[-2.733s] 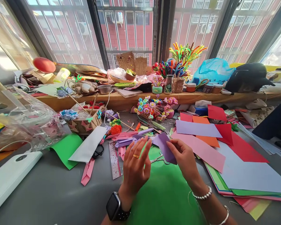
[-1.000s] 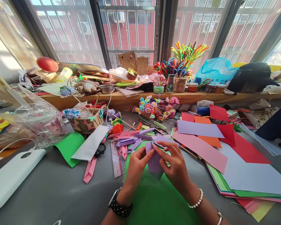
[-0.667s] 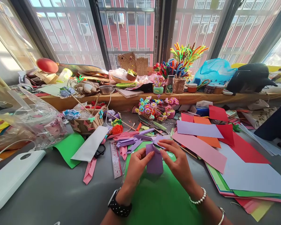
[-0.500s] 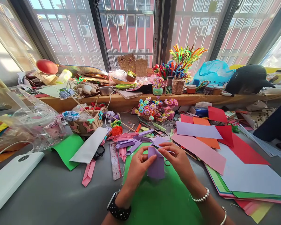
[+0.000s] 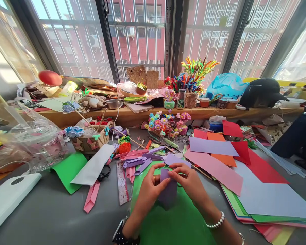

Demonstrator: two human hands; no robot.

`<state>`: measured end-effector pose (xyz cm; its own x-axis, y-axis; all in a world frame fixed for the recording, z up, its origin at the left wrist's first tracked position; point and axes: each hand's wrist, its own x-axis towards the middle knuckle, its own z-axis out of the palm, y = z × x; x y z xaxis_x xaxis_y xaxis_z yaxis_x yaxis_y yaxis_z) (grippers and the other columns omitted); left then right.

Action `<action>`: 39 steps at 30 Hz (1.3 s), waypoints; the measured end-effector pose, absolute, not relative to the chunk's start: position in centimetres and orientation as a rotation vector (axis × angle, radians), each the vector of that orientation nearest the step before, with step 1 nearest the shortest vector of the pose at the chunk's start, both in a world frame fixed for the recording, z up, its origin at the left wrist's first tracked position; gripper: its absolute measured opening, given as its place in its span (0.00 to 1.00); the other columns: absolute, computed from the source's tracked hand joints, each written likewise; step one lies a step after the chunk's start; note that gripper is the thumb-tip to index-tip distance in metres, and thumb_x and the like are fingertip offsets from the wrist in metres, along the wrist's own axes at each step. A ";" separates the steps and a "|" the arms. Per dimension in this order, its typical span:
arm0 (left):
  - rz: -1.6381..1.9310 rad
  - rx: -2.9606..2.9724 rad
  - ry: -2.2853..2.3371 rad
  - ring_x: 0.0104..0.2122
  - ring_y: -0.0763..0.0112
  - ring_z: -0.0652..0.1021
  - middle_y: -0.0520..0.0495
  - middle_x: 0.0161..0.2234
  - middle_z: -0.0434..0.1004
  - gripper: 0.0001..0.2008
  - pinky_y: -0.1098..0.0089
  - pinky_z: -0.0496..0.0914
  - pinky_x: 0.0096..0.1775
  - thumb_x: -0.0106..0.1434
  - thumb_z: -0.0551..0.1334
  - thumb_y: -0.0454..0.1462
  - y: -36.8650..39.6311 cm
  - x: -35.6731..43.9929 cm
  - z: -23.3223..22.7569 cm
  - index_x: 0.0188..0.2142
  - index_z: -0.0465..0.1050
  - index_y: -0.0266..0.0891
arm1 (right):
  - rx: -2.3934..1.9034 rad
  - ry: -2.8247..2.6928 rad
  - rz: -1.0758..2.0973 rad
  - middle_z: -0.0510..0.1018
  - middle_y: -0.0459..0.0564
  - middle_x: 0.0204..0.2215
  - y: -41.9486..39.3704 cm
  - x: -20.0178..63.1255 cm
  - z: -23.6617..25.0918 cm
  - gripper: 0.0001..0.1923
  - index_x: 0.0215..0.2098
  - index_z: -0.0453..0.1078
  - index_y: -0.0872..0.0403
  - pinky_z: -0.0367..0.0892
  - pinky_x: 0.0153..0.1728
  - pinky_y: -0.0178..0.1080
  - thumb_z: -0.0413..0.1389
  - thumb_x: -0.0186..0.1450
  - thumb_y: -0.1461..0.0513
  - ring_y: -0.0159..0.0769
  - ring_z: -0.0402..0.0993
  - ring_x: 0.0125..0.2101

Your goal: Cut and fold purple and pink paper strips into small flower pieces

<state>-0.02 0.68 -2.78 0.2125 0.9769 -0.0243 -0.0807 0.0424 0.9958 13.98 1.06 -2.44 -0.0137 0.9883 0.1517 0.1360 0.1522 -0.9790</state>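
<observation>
Between my hands is a purple piece of paper (image 5: 168,194), held upright over a green sheet (image 5: 175,224). My left hand (image 5: 153,185) pinches its upper left part between thumb and fingers. At the top right edge, my right hand (image 5: 185,177) has its thumb and index finger closed on the same paper; the fingertips hide the edge there. Just beyond my hands lie folded purple paper strips (image 5: 140,161) and a flat purple piece (image 5: 177,160). Scissors are partly hidden behind my right hand.
A ruler (image 5: 122,183), folded pink strip (image 5: 91,197), white paper (image 5: 93,166) and green paper (image 5: 70,172) lie left. Coloured sheets (image 5: 277,200) are stacked right. Behind stand a basket (image 5: 90,143) and crocheted flowers (image 5: 165,124). A white power bank (image 5: 12,200) sits far left.
The view has tilted up slightly, so everything sits lower in the picture. My right fingers have moved closer to my left ones along the purple paper's top edge.
</observation>
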 end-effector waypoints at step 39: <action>0.924 1.160 0.934 0.23 0.72 0.71 0.57 0.20 0.68 0.22 0.75 0.60 0.26 0.46 0.65 0.39 1.2 -0.7 -2.9 0.40 0.60 0.42 | -1.278 -2.016 0.256 0.68 0.47 0.22 0.6 13.5 -2.7 0.12 0.23 0.60 0.54 0.58 0.26 0.33 0.44 0.64 0.62 0.33 0.64 0.26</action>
<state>-0.68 1.17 -2.87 0.3361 0.9351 -0.1123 -0.1020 0.1547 0.9827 13.55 0.61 -2.67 -0.2455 0.8488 0.4683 0.7050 0.4879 -0.5148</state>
